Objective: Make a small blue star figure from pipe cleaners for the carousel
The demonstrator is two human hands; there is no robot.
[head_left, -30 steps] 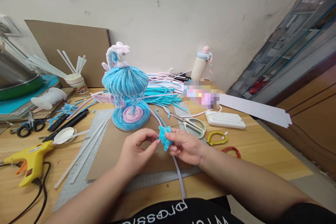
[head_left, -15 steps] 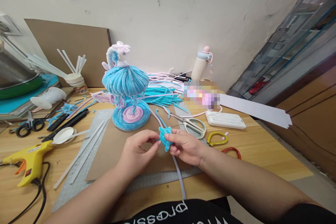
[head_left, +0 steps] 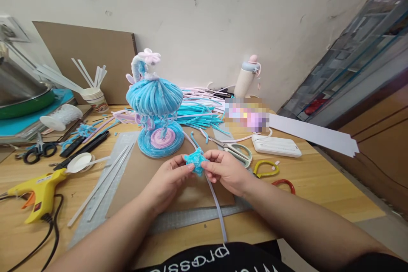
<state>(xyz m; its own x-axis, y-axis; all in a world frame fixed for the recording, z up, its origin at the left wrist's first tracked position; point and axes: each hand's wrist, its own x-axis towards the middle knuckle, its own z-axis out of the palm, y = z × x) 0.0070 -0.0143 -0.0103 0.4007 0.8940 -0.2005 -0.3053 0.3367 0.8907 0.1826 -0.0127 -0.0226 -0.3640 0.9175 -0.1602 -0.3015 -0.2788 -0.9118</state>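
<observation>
While the small knobbly bright-blue plush piece is above the flat brown cardboard sheet, left hand and right hand both clamp it by fingertips; back left, stacked printed paper cups hold thin white sticks.

The black shirt reads "press", upside down.

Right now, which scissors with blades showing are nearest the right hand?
The pale-handled scissors, just beyond the right hand; the black-handled scissors lie far left, beyond the yellow glue gun.
</observation>
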